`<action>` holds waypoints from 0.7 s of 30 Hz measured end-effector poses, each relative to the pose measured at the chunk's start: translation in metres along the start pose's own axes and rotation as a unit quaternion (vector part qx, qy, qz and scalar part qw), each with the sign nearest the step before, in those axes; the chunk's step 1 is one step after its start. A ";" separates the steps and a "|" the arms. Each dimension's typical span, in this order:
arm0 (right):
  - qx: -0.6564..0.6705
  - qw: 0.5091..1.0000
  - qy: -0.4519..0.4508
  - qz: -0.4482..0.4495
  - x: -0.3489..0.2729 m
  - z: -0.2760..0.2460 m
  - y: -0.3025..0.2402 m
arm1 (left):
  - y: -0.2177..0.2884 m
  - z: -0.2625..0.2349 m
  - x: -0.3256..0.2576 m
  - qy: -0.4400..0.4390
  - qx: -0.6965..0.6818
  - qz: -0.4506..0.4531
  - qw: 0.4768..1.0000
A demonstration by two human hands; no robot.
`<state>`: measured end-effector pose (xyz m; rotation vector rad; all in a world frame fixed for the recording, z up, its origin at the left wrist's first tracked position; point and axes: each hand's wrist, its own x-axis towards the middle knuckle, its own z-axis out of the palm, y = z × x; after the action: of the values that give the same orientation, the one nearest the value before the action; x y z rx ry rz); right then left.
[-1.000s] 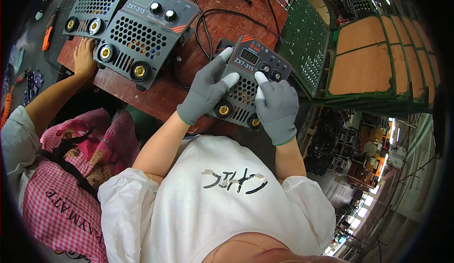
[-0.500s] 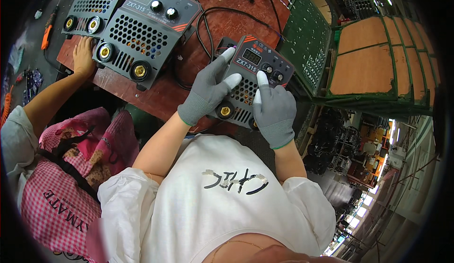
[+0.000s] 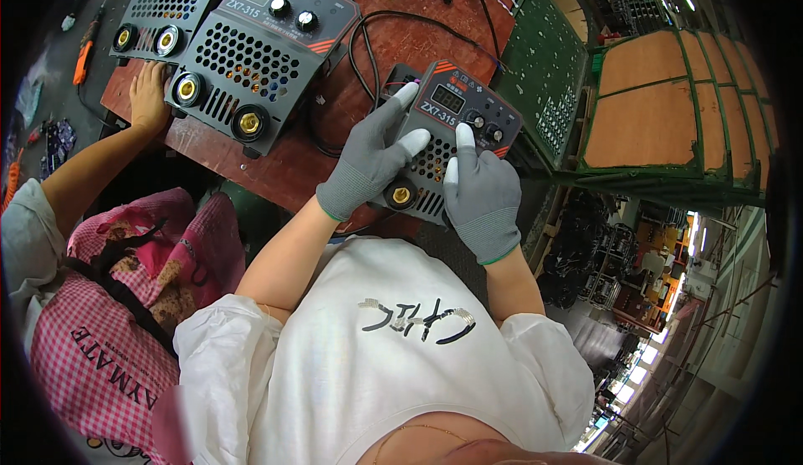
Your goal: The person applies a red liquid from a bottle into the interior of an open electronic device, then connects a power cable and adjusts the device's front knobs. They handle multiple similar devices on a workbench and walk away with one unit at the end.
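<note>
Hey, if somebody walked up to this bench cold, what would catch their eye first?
Most likely the two grey-gloved hands, left hand and right hand, resting flat on the front panel of a dark grey welding machine at the near edge of the reddish-brown workbench. Further left stand two more machines with brass sockets, where a co-worker's bare hand rests beside them.

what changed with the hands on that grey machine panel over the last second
Little changed. The left hand stretched its fingers further up the front panel toward the display; the right hand stayed flat on the panel's lower right. The co-worker's hand stayed beside the larger machine.
</note>
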<state>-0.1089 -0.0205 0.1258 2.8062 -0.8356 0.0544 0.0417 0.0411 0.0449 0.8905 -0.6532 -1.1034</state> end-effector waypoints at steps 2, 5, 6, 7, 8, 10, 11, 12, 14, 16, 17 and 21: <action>0.008 1.000 -0.004 0.006 0.001 0.000 0.001 | 0.001 0.000 0.001 -0.001 0.002 -0.001 1.000; 0.030 0.999 -0.012 0.009 -0.001 0.003 0.004 | 0.003 0.003 0.000 0.005 0.000 0.005 1.000; 0.038 0.999 -0.019 0.013 -0.003 0.004 0.003 | 0.002 0.004 -0.001 0.008 0.008 0.013 1.000; 0.045 0.998 -0.027 0.018 -0.004 0.004 0.003 | 0.001 0.004 -0.002 0.012 0.015 0.021 1.000; 0.043 0.999 -0.023 0.019 -0.005 0.004 0.002 | 0.001 0.004 -0.003 0.012 0.004 0.019 1.000; 0.040 0.999 -0.015 0.022 -0.005 0.005 0.001 | 0.000 0.005 -0.003 0.011 -0.019 0.016 1.000; 0.042 0.999 -0.014 0.023 -0.005 0.005 -0.001 | 0.000 0.004 -0.003 0.012 -0.003 0.020 1.000; 0.044 0.999 -0.011 0.025 -0.003 0.003 -0.002 | -0.001 0.004 -0.003 0.012 0.013 0.024 1.000; 0.039 0.999 -0.007 0.032 -0.002 0.003 -0.003 | -0.003 0.003 -0.002 0.013 0.024 0.029 0.999; 0.029 0.998 -0.009 0.046 0.001 0.004 -0.007 | -0.004 0.002 -0.001 0.014 0.013 0.027 0.999; 0.028 0.998 -0.007 0.048 0.001 0.004 -0.008 | -0.004 0.002 -0.002 0.014 0.022 0.029 0.999; 0.022 0.998 0.004 0.055 0.002 0.004 -0.010 | 0.000 0.006 -0.002 0.011 0.012 0.035 0.999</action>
<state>-0.1021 -0.0139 0.1204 2.7956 -0.9985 0.1037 0.0364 0.0412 0.0474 0.8928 -0.6766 -1.0235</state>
